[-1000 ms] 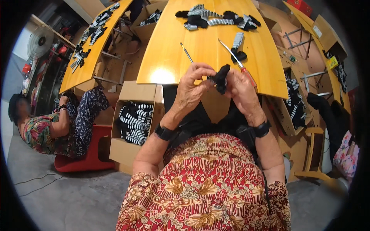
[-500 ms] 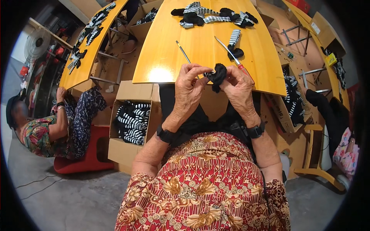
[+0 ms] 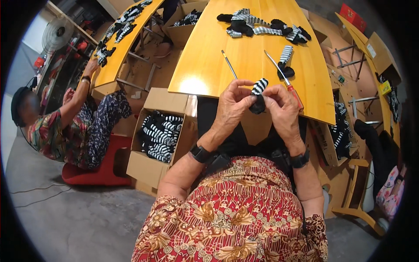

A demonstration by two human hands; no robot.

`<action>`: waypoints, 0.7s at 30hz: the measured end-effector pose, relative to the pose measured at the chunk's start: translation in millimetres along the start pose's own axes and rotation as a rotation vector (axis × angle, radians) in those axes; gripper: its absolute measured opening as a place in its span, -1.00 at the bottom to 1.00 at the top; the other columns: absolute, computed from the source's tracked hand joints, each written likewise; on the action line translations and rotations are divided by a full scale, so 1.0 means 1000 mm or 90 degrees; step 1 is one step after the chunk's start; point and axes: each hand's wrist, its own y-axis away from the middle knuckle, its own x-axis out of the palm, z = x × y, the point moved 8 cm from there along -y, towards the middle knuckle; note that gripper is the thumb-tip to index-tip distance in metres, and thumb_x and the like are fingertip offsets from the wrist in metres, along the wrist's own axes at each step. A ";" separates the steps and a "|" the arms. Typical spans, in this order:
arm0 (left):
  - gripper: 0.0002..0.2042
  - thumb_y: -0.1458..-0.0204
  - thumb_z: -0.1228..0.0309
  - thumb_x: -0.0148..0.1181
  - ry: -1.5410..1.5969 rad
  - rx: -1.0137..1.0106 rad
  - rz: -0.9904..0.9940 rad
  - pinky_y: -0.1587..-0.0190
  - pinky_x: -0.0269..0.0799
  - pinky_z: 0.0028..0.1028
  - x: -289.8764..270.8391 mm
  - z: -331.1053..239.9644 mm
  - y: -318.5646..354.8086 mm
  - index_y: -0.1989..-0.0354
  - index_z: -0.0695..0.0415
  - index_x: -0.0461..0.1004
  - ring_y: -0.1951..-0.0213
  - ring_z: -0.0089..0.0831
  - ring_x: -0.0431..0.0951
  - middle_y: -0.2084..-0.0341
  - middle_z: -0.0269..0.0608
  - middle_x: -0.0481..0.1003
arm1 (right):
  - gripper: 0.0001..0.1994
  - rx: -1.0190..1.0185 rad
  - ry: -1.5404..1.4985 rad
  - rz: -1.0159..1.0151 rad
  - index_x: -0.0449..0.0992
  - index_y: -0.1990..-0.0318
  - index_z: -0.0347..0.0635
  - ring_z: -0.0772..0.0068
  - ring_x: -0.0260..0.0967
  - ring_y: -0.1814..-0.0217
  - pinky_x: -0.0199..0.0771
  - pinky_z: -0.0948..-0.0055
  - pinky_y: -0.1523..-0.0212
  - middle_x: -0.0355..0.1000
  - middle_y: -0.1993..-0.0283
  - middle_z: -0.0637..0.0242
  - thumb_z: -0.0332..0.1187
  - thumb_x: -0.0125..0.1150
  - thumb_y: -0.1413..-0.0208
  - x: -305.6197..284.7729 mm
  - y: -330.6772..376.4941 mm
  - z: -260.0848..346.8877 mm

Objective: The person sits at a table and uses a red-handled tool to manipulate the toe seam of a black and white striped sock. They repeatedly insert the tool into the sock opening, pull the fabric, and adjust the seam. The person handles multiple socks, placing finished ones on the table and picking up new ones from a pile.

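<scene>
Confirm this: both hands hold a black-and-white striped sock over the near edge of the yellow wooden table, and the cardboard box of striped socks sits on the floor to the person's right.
Wrong side. The head view shows the cardboard box of striped socks on the person's left. Both the left hand and right hand do hold the black-and-white striped sock over the yellow wooden table's near edge.

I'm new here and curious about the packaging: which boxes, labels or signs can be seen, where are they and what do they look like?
Open cardboard box: on the floor left of the person, brown, full of black-and-white striped socks.
Second cardboard box: top, beyond the yellow table, brown, open, holding striped socks.
Red box: top right, flat, rectangular.
Yellow label: far right, small, squarish.
</scene>
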 end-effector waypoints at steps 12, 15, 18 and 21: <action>-0.92 -0.07 0.56 0.16 -0.237 0.139 -0.073 0.35 0.37 -0.63 0.012 -0.019 0.010 0.30 0.23 0.41 0.40 -0.70 0.43 0.48 -0.40 0.47 | -0.90 -0.126 0.141 0.081 0.38 0.34 -0.28 0.22 0.37 0.39 0.37 0.41 0.35 0.32 0.43 0.16 -0.64 0.13 0.00 0.011 0.024 0.045; -0.94 -0.07 0.55 0.16 -0.314 0.136 -0.065 0.37 0.37 -0.64 0.009 -0.014 0.005 0.32 0.25 0.43 0.42 -0.70 0.43 0.49 -0.39 0.49 | -0.87 -0.141 0.166 0.044 0.39 0.31 -0.28 0.29 0.38 0.37 0.38 0.44 0.39 0.32 0.40 0.20 -0.65 0.15 0.02 0.007 0.018 0.036; -0.95 -0.14 0.52 0.11 -0.191 0.084 -0.061 0.42 0.36 -0.66 0.005 -0.003 0.001 0.33 0.23 0.43 0.47 -0.70 0.44 0.51 -0.38 0.48 | -0.85 -0.137 0.178 0.019 0.41 0.28 -0.28 0.44 0.38 0.33 0.40 0.52 0.37 0.33 0.34 0.28 -0.66 0.16 0.03 -0.003 0.008 0.039; -0.90 -0.18 0.45 0.12 -0.184 0.052 -0.021 0.45 0.34 -0.66 0.017 -0.006 0.008 0.34 0.21 0.43 0.50 -0.71 0.43 0.52 -0.40 0.48 | -0.82 -0.054 0.087 0.056 0.42 0.26 -0.27 0.57 0.37 0.28 0.43 0.59 0.36 0.33 0.27 0.35 -0.67 0.17 0.03 -0.010 0.004 0.019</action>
